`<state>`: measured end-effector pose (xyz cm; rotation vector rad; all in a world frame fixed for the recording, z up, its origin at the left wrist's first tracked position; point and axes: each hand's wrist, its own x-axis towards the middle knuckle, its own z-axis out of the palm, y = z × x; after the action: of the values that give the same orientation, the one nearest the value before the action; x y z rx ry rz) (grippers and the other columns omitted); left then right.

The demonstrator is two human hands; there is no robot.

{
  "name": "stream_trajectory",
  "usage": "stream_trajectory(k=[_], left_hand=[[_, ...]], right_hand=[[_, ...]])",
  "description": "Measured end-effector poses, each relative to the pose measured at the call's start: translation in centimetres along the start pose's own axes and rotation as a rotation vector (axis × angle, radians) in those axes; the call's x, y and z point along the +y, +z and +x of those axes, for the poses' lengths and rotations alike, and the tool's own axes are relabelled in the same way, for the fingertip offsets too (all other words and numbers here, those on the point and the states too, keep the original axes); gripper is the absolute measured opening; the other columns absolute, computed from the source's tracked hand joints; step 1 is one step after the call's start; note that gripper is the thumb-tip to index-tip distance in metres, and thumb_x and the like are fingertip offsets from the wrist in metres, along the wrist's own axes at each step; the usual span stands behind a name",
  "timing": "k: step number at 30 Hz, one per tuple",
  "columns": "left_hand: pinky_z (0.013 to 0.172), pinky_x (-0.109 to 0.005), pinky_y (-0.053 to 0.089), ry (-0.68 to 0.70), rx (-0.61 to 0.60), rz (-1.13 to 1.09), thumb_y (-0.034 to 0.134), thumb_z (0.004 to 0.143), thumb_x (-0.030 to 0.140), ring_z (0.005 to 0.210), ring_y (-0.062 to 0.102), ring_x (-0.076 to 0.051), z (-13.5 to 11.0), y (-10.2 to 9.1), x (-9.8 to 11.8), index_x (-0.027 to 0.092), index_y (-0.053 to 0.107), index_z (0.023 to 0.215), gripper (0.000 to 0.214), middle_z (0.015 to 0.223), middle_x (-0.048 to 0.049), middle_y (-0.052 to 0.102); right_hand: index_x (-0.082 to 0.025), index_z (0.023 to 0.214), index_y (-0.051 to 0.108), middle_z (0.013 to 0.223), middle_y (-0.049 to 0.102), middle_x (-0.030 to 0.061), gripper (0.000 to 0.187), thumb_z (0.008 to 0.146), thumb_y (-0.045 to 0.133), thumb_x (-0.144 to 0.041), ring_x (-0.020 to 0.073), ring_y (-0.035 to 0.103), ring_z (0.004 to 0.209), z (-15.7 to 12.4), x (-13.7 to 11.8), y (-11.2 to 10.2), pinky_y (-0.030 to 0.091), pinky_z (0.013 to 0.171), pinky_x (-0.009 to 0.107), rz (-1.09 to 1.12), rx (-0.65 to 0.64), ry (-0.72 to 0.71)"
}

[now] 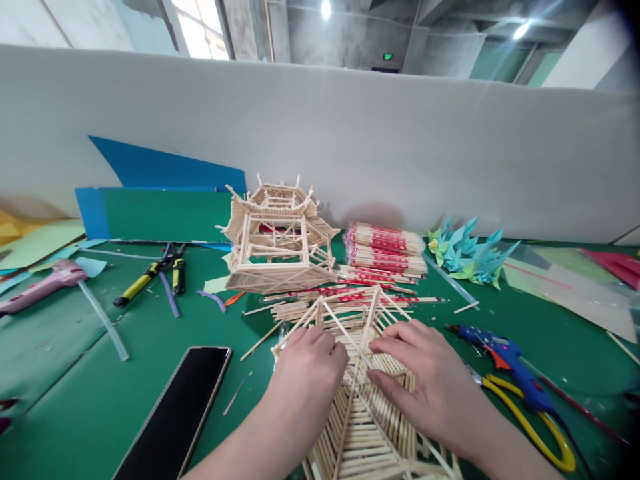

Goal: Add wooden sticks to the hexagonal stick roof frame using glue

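Note:
A ribbed roof-like piece of glued wooden sticks (367, 420) lies on the green table (90, 393) right in front of me. My left hand (307, 370) rests on its left side with the fingers curled down against the sticks. My right hand (425, 380) lies on its right side, fingers stretched toward the central ridge and pressing on the sticks. Behind it stands a wooden stick pavilion model (275, 237). A pack of chopsticks in red-printed wrappers (385, 250) lies to the right of the model, with loose sticks spread in front.
A black phone (177, 410) lies at the lower left. A blue glue gun (510, 360) and yellow-handled scissors (535, 427) lie at the right. Yellow-and-black pliers (150, 273) and a pink glue gun (43, 283) are at the left. Paper cranes (470, 257) sit by the white partition (400, 147).

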<state>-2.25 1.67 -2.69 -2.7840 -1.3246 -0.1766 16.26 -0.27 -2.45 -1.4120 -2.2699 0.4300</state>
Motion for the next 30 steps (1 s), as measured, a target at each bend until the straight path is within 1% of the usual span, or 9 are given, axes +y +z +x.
stream_trajectory(k=[11,21,30], left_hand=[[0.054,-0.033,0.042,0.019,0.017,0.003,0.053,0.075,0.008,0.060,0.052,-0.019,-0.02,0.21,0.02,0.015,0.055,0.064,0.013,0.065,-0.0031,0.058],[0.054,-0.034,0.043,0.009,-0.001,0.003,0.055,0.074,0.009,0.060,0.051,-0.020,-0.11,0.15,0.07,0.015,0.055,0.064,0.012,0.065,-0.0030,0.058],[0.055,-0.033,0.042,0.017,0.003,-0.003,0.055,0.075,0.010,0.061,0.052,-0.020,-0.06,0.06,0.09,0.015,0.056,0.066,0.010,0.067,-0.0036,0.058]], right_hand=[[-0.024,0.093,0.058,0.091,0.056,0.0028,0.016,0.082,0.050,-0.031,0.0192,0.049,0.082,0.02,-0.13,0.02,0.036,0.070,0.035,-0.007,0.008,-0.021],[-0.023,0.094,0.057,0.092,0.056,0.0025,0.015,0.083,0.050,-0.030,0.0194,0.047,0.083,-0.06,-0.07,0.02,0.035,0.071,0.037,-0.001,0.004,-0.020],[-0.023,0.094,0.058,0.091,0.056,0.0028,0.016,0.082,0.050,-0.031,0.0192,0.049,0.083,-0.19,-0.10,0.03,0.037,0.070,0.036,-0.020,0.008,-0.026]])
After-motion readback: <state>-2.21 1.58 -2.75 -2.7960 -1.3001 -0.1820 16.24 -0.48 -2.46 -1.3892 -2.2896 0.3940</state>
